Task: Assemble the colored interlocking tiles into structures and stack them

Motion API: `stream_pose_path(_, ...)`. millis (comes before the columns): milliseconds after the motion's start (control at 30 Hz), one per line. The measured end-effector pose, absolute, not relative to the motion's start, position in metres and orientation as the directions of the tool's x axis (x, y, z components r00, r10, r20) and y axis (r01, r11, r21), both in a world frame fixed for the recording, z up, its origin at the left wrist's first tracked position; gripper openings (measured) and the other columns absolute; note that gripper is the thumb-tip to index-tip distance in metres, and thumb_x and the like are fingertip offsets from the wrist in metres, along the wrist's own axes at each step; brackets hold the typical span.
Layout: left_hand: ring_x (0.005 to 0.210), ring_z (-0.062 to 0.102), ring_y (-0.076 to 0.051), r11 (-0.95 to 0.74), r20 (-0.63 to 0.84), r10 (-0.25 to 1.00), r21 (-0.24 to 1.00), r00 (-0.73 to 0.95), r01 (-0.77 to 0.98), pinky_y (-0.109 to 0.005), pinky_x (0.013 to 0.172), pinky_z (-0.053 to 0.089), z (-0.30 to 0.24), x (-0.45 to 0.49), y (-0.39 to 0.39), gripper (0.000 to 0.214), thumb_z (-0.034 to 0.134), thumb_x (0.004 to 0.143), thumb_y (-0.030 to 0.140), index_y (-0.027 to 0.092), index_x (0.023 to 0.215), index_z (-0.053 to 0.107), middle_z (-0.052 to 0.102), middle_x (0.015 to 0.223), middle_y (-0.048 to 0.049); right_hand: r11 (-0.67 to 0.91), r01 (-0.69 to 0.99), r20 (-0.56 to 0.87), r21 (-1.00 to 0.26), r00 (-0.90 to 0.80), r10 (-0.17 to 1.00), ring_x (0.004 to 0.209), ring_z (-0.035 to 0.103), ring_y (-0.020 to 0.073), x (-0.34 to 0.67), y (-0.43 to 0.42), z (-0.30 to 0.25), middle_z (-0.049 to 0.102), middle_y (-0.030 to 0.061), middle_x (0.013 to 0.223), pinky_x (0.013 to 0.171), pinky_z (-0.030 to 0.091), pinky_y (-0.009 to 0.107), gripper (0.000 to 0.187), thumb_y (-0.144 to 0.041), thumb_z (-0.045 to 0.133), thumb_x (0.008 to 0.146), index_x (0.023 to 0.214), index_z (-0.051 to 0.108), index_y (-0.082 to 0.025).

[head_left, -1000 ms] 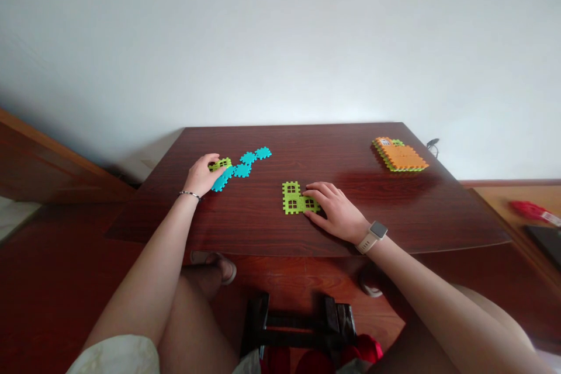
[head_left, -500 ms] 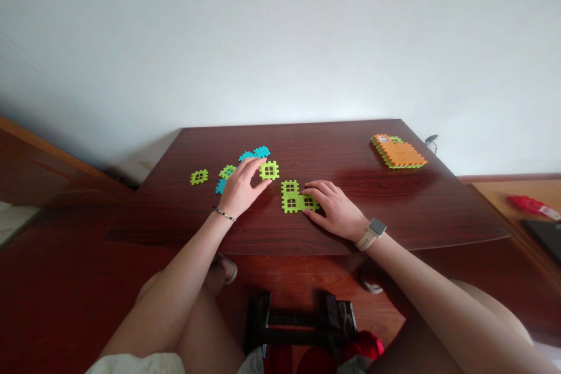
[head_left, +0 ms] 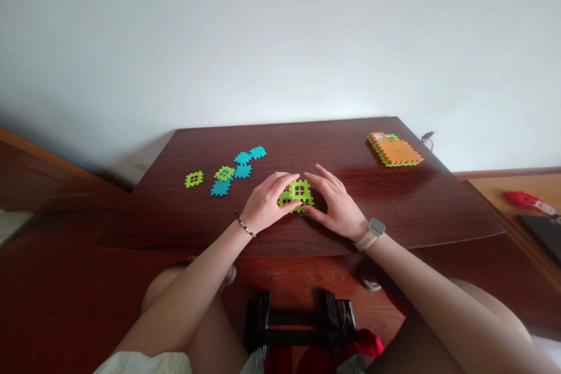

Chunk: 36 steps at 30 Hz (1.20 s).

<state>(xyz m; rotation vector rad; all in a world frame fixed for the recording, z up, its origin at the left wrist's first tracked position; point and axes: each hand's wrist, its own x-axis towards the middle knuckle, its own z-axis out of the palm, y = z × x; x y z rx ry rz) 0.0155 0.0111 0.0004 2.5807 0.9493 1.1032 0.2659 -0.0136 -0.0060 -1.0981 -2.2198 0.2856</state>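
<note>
My left hand pinches a lime-green window tile with notched edges between thumb and fingers. That tile is over a joined lime-green piece of several window tiles on the table, partly hidden by my left fingers. To the right, my right hand curves around the same spot, its thumb and fingers apart. Its fingertips are close to the green tiles' right side; whether they touch is hard to tell.
On the dark wooden table, blue notched tiles lie at left with a green window tile among them. Another green tile is farther left. A stack of orange and green panels lies at the right rear.
My left hand has moved right and nearer, bringing the green window tile over the joined green piece. My right hand has stayed close by, its fingers now more spread.
</note>
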Motion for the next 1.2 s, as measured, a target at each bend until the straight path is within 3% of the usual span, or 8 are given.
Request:
stream_pose_path(100, 0.13, 0.068, -0.028, -0.774, 0.552, 0.629, 0.383, 0.547, 0.504, -0.049, 0.113, 0.059, 0.0, 0.015, 0.01, 0.057, 0.073, 0.103, 0.034, 0.033, 0.154, 0.049, 0.068, 0.136, -0.0098, 0.656, 0.62, 0.49, -0.429, -0.451, 0.746, 0.165, 0.033, 0.0393, 0.265, -0.014, -0.004, 0.065, 0.0122, 0.155, 0.129, 0.036, 0.072, 0.064, -0.041, 0.068, 0.103, 0.162, 0.045, -0.031)
stream_pose_path(233, 0.13, 0.069, -0.028, -0.777, 0.541, 0.627, 0.372, 0.561, 0.509, -0.048, 0.112, 0.06, -0.002, 0.013, 0.009, 0.057, 0.073, 0.103, 0.036, 0.033, 0.155, 0.048, 0.068, 0.137, -0.0096, 0.66, 0.568, 0.468, -0.492, -0.467, 0.75, 0.137, 0.067, 0.0318, 0.263, -0.013, -0.005, 0.072, 0.0085, 0.143, 0.133, 0.035, 0.066, 0.053, -0.036, 0.065, 0.105, 0.156, 0.049, -0.031)
stream_pose_path(300, 0.131, 0.068, -0.028, -0.778, 0.536, 0.626, 0.378, 0.566, 0.502, -0.048, 0.114, 0.059, -0.003, 0.011, 0.009, 0.058, 0.072, 0.104, 0.035, 0.034, 0.156, 0.046, 0.067, 0.138, -0.0096, 0.652, 0.578, 0.454, -0.49, -0.47, 0.757, 0.124, 0.075, 0.029, 0.263, -0.013, -0.007, 0.074, 0.0067, 0.139, 0.135, 0.03, 0.066, 0.048, -0.035, 0.065, 0.105, 0.151, 0.051, -0.031)
stream_pose_path(400, 0.138, 0.063, -0.031, -0.763, 0.512, 0.645, 0.393, 0.567, 0.514, -0.052, 0.118, 0.055, -0.006, 0.009, 0.01, 0.064, 0.071, 0.104, 0.036, 0.031, 0.16, 0.041, 0.064, 0.145, -0.0127, 0.608, 0.625, 0.45, -0.489, -0.416, 0.79, 0.124, 0.074, 0.032, 0.263, -0.012, -0.009, 0.075, 0.009, 0.136, 0.127, 0.042, 0.064, 0.045, -0.035, 0.07, 0.101, 0.143, 0.055, -0.028)
stream_pose_path(467, 0.141, 0.06, -0.034, -0.742, 0.474, 0.67, 0.399, 0.571, 0.539, -0.057, 0.12, 0.052, -0.008, 0.008, 0.012, 0.068, 0.073, 0.102, 0.038, 0.029, 0.161, 0.041, 0.062, 0.149, -0.0152, 0.549, 0.644, 0.425, -0.533, -0.358, 0.832, 0.118, 0.075, 0.0329, 0.263, -0.011, -0.009, 0.076, 0.0106, 0.132, 0.111, 0.058, 0.057, 0.046, -0.034, 0.071, 0.098, 0.141, 0.056, -0.027)
stream_pose_path(533, 0.141, 0.06, -0.036, -0.724, 0.424, 0.69, 0.401, 0.586, 0.561, -0.059, 0.12, 0.051, -0.011, 0.007, 0.013, 0.068, 0.076, 0.099, 0.039, 0.028, 0.158, 0.043, 0.062, 0.148, -0.0155, 0.499, 0.644, 0.391, -0.58, -0.317, 0.864, 0.109, 0.076, 0.0316, 0.263, -0.011, -0.009, 0.077, 0.0101, 0.126, 0.098, 0.064, 0.05, 0.047, -0.032, 0.071, 0.097, 0.141, 0.057, -0.027)
stream_pose_path(833, 0.136, 0.064, -0.036, -0.687, 0.314, 0.723, 0.427, 0.616, 0.588, -0.058, 0.116, 0.054, -0.013, 0.002, 0.008, 0.083, 0.08, 0.097, 0.037, 0.03, 0.165, 0.033, 0.065, 0.148, -0.0149, 0.521, 0.647, 0.373, -0.557, -0.366, 0.853, 0.113, 0.07, 0.0335, 0.263, -0.006, -0.011, 0.073, 0.0116, 0.122, 0.102, 0.059, 0.054, 0.043, -0.028, 0.07, 0.096, 0.138, 0.061, -0.025)
stream_pose_path(1200, 0.133, 0.064, -0.032, -0.738, 0.367, 0.675, 0.355, 0.641, 0.574, -0.056, 0.116, 0.055, -0.011, -0.006, -0.006, 0.055, 0.075, 0.101, 0.034, 0.026, 0.151, 0.055, 0.067, 0.142, -0.0125, 0.544, 0.623, 0.374, -0.562, -0.395, 0.839, 0.116, 0.067, 0.0343, 0.263, -0.006, -0.014, 0.073, 0.013, 0.129, 0.105, 0.057, 0.056, 0.048, -0.022, 0.065, 0.099, 0.146, 0.058, -0.024)
